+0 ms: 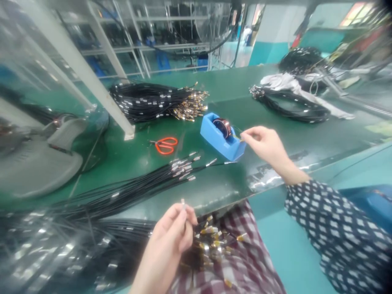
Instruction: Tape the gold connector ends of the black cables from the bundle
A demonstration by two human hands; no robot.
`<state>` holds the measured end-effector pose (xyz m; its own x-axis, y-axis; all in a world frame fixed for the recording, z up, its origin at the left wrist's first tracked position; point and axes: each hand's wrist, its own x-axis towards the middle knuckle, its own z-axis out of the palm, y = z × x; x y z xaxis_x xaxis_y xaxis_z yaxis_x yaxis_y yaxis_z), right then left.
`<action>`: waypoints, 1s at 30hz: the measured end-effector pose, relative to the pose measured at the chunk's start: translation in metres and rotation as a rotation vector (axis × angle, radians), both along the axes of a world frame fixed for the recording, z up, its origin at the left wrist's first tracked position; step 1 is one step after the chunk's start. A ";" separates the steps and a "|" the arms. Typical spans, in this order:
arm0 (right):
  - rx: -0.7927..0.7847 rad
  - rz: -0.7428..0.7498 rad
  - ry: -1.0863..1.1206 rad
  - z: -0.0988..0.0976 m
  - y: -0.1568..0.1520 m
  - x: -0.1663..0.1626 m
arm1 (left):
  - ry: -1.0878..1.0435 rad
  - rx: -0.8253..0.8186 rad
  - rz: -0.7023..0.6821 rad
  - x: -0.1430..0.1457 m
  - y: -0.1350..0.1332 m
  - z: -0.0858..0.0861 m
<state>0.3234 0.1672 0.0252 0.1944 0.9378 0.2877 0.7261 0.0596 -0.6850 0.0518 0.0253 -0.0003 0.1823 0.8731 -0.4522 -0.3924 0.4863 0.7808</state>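
My left hand (pixel 171 237), closed in a pinch above my lap, holds a cable; its small pale connector tip (pixel 183 201) sticks up past the thumb. At the front end of a blue tape dispenser (pixel 221 141), my right hand (pixel 265 143) pinches the end of the amber tape, which leads from the dark brown tape roll (pixel 223 127). Beside my left hand, black cables with yellow-wrapped ends (pixel 214 241) lie across my lap. Between my hands and the dispenser, a bundle of black cables with silver tips (pixel 180 167) rests on the green table (pixel 220 188).
Red-handled scissors (pixel 165 145) lie left of the dispenser. Behind them is a thick bundle of black cables (pixel 147 100) with brass-coloured ends. A coiled cable (pixel 294 107) and a white cloth (pixel 284 83) sit at the right. A slanting white post (pixel 101 87) meets the table at the left.
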 end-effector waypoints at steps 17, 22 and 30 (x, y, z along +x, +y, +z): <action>-0.302 0.026 0.208 0.019 0.022 0.015 | -0.039 -0.044 0.012 -0.003 -0.003 0.003; -0.375 -0.100 0.361 0.009 0.013 0.026 | -0.050 -0.080 0.010 -0.002 -0.003 0.004; -0.407 -0.026 0.495 -0.002 0.014 0.024 | -0.046 -0.116 0.033 -0.001 -0.003 0.005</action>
